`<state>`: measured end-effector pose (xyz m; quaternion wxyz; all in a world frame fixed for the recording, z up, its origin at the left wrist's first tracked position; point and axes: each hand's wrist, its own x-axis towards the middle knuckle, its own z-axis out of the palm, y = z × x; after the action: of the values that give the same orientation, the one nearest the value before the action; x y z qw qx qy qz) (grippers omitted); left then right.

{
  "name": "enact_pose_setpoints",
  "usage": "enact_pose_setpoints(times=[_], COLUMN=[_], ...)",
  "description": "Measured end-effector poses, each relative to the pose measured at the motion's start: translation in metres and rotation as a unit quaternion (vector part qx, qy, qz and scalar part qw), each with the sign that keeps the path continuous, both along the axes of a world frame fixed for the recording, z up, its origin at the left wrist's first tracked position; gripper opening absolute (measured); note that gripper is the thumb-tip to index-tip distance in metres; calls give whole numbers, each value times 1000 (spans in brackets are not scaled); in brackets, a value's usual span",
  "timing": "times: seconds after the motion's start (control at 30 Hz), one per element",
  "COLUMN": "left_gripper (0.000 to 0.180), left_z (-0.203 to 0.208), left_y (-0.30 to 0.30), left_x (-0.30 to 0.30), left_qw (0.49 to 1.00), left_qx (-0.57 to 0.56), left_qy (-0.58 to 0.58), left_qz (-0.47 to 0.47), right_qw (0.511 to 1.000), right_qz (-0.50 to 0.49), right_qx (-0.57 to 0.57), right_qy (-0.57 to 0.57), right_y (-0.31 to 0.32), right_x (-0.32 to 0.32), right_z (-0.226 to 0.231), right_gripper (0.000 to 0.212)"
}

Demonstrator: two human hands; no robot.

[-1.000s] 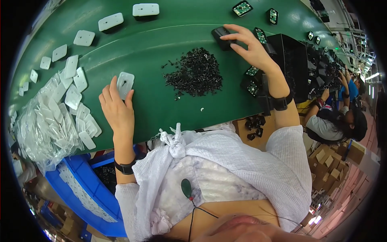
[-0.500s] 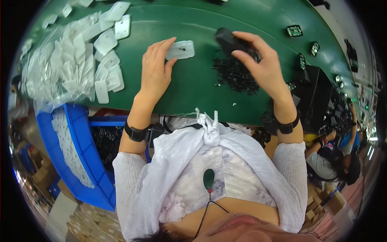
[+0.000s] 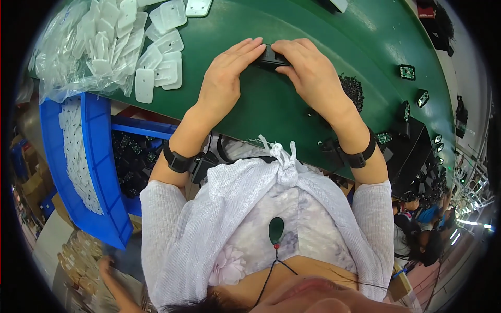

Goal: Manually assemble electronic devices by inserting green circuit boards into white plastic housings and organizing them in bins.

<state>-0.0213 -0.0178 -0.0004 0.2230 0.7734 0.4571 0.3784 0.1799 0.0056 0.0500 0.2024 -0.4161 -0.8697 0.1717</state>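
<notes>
A small black plastic housing (image 3: 270, 58) is on the green table (image 3: 261, 115) in front of me, held between both hands. My left hand (image 3: 224, 75) closes against its left end, with the fingers stretched forward together and the thumb mostly hidden. On the other end, my right hand (image 3: 311, 75) grips it between curled fingers and thumb. Right of that hand lies a heap of tiny black parts (image 3: 352, 89), partly covered by my forearm. Whatever lies beneath the housing is hidden.
Loose whitish plates (image 3: 168, 72) and a clear bag of them (image 3: 78, 57) lie at the left. Below stands a blue bin (image 3: 107, 161). Black units with circuit boards (image 3: 407, 72) are spread along the right. People (image 3: 425, 242) sit at far right; another person's arm (image 3: 117, 284) shows lower left.
My right hand has brought the black housing left and down between my hands. My left hand has moved onto its left end; the whitish plate formerly beside it is out of sight.
</notes>
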Motion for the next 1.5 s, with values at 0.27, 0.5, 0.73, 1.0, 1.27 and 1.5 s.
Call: enact_pose_setpoints(times=[0.27,0.5,0.73,1.0,1.27,1.5], left_gripper=[49,57,37,36,26,55], left_z=[4,5,24,37,20,20], left_y=[-3,5,-4,-14,49,96], left_x=[2,13,19,37,-45,-39], left_qw=[988,981,907,827,968,883], left_qx=[60,98,-333,-398,88,152], left_qy=[144,169,-257,-395,84,358], left_qz=[-2,18,26,-30,218,262], right_qw=[993,993,837,851,949,957], right_qz=[-30,-36,-80,-109,-206,-187], right_qx=[100,-101,-378,-313,-109,-149], right_qy=[-50,49,387,409,212,165], right_y=[-6,20,4,-7,47,116], right_x=[-5,12,12,15,102,174], right_z=[-10,0,12,17,17,-8], right_gripper=[40,42,42,48,46,32])
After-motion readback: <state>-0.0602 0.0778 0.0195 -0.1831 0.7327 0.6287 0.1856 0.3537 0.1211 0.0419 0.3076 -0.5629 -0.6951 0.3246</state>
